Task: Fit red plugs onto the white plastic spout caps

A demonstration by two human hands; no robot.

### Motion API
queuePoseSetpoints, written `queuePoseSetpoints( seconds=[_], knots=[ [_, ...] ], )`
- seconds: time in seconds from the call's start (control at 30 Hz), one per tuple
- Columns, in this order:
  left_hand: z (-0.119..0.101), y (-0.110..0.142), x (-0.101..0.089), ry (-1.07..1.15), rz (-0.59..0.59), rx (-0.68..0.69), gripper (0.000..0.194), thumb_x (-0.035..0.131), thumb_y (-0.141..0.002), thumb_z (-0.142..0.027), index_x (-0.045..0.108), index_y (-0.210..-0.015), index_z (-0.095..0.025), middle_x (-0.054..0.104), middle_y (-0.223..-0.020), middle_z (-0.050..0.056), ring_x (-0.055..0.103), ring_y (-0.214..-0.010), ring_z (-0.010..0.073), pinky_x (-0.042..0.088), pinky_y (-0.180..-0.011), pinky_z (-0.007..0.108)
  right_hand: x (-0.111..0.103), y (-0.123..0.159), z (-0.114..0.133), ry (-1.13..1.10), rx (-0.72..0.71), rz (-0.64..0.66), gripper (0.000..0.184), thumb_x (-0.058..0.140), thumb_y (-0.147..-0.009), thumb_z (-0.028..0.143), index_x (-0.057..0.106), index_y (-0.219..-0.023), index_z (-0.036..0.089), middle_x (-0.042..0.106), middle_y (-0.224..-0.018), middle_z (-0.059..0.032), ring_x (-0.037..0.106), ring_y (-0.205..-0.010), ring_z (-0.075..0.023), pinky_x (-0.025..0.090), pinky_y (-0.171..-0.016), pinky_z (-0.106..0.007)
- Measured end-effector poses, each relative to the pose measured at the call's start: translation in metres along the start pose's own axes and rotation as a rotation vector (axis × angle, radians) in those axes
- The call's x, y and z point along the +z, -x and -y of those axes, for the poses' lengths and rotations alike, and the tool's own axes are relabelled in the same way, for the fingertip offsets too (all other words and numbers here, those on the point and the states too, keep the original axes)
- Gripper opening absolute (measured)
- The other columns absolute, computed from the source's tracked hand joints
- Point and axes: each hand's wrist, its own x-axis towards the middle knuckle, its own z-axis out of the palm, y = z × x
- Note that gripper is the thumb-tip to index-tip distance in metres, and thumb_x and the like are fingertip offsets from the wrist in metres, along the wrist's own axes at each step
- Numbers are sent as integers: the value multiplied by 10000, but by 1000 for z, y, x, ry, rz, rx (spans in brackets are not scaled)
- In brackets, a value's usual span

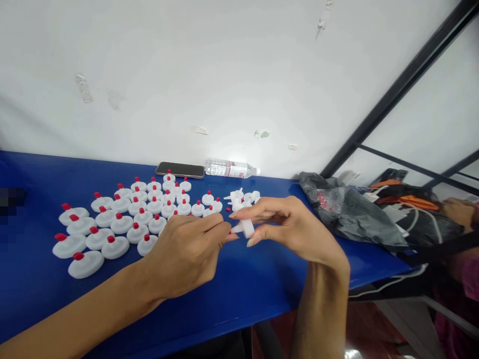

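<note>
Between the thumb and fingers of my right hand (294, 227) is a white plastic nozzle cap (248, 228), turned on its side with its spout pointing left. My left hand (190, 244) is closed at the tip of that spout, pinching a small red tip cap that is mostly hidden by the fingers. To the left stand several white nozzle caps with red tips (121, 223), upright in loose rows on the blue table (262, 284). Just behind my hands lies a small pile of loose white nozzle caps (236, 195), partly covered by my right hand.
A phone (180, 170) and a clear water bottle (230, 168) lie along the wall. On the right is a dark plastic bag (359, 219) with a clear bag of red pieces (329, 199) on it. Cables and a black metal frame (396, 89) stand beyond; another person's hand (458, 212) shows at the far right.
</note>
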Motion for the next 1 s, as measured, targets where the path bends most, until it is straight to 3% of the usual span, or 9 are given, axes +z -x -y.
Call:
queuePoseSetpoints(
  seconds=[0.3, 0.47, 0.57, 0.67, 0.8, 0.87, 1.0],
  knots=[
    [5, 4, 6, 123, 31, -90, 263, 544, -986, -172, 652, -747, -155, 572, -617, -23, 465, -474, 93, 302, -444, 275, 1, -2, 2, 41, 13, 35, 321, 823, -829, 259, 770, -1145, 247, 785, -1047, -33, 756, -1002, -219, 620, -896, -324],
    [14, -2, 6, 297, 24, -207, 119, 616, -978, -221, 728, -1000, -187, 710, -796, -5, 597, -620, 94, 430, -554, 214, -5, -2, 4, 273, -28, 41, 252, 719, -928, 318, 749, -1173, 264, 766, -1158, -25, 719, -1083, -210, 564, -971, -334],
    [11, -5, 4, 377, 33, -277, 105, 628, -972, -227, 728, -981, -198, 713, -814, -8, 593, -642, 89, 440, -573, 203, -11, -2, 1, 406, -15, 18, 237, 658, -969, 359, 749, -1166, 264, 771, -1156, -23, 714, -1079, -211, 552, -951, -322],
    [6, -2, 5, 357, 134, -251, 124, 620, -968, -247, 700, -893, -189, 668, -767, -8, 576, -676, 117, 432, -604, 250, -19, -3, -8, 513, 5, -101, 248, 591, -1004, 391, 736, -1153, 256, 769, -1152, -29, 708, -1081, -219, 539, -956, -340],
    [2, 5, 13, 250, 399, -122, 185, 574, -970, -250, 668, -825, -185, 623, -785, 26, 546, -820, 202, 424, -652, 325, -32, -2, -30, 765, 94, -248, 231, 564, -1006, 349, 717, -1145, 246, 742, -1207, -51, 681, -1131, -251, 506, -1018, -415],
    [2, 8, 16, 228, 481, -77, 216, 544, -976, -243, 654, -802, -178, 608, -796, 38, 521, -838, 218, 440, -697, 360, -39, 1, -42, 862, 159, -259, 247, 568, -994, 313, 700, -1184, 227, 694, -1311, -80, 576, -1317, -283, 440, -1114, -450],
    [2, 9, 16, 239, 500, -83, 215, 511, -970, -206, 657, -817, -170, 596, -813, 51, 507, -840, 221, 462, -759, 403, -48, 6, -59, 911, 295, -215, 341, 539, -989, 261, 640, -1312, 220, 613, -1443, -91, 307, -1532, -280, 307, -1226, -478]
  ],
)
